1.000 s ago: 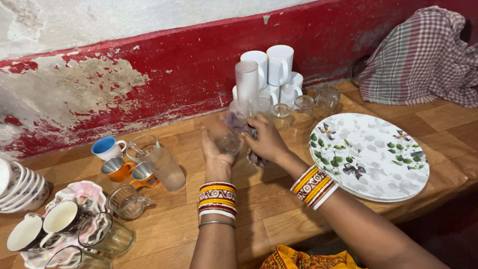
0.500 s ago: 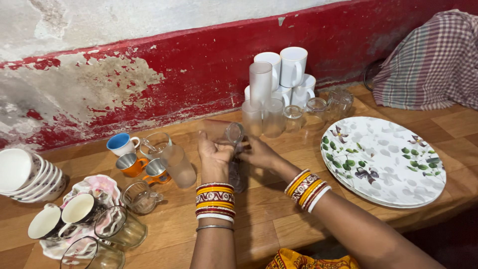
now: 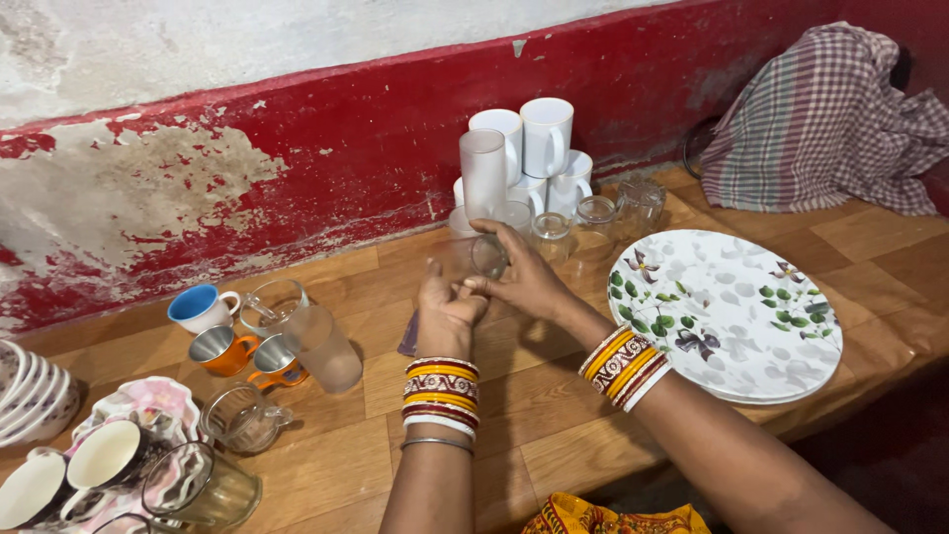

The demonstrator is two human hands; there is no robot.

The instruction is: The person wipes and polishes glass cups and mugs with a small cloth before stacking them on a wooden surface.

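Two bare hands meet over the middle of the wooden worktop (image 3: 554,435), both closed on one small clear drinking glass (image 3: 473,259) that is lifted off the surface and tipped on its side. The left hand (image 3: 447,314) grips it from below with curled fingers, and the right hand (image 3: 526,282) wraps over it from the right; each wrist carries a stack of red, yellow and white bangles. A bit of dark cloth (image 3: 409,336) shows beneath the left hand, though how it is held cannot be told. Just behind the hands stands a tall frosted tumbler (image 3: 483,173) in front of a stacked cluster of white ceramic mugs (image 3: 539,148), with several small clear glasses (image 3: 593,220) beside them near the red painted wall (image 3: 326,168). To the right lies a round white plate with green leaf and purple flower print (image 3: 727,311), and beyond it a crumpled checked cloth (image 3: 820,124). On the left are a white cup with a blue inside (image 3: 201,308), two orange cups with metal linings (image 3: 247,354), a frosted tumbler lying tilted (image 3: 324,346), a clear glass mug with a handle (image 3: 240,419), and a stack of white bowls (image 3: 30,391) at the edge. Nearest the camera, two white cups (image 3: 69,470) rest on a pink flowered cloth (image 3: 158,400) next to an amber-tinted glass (image 3: 203,487).
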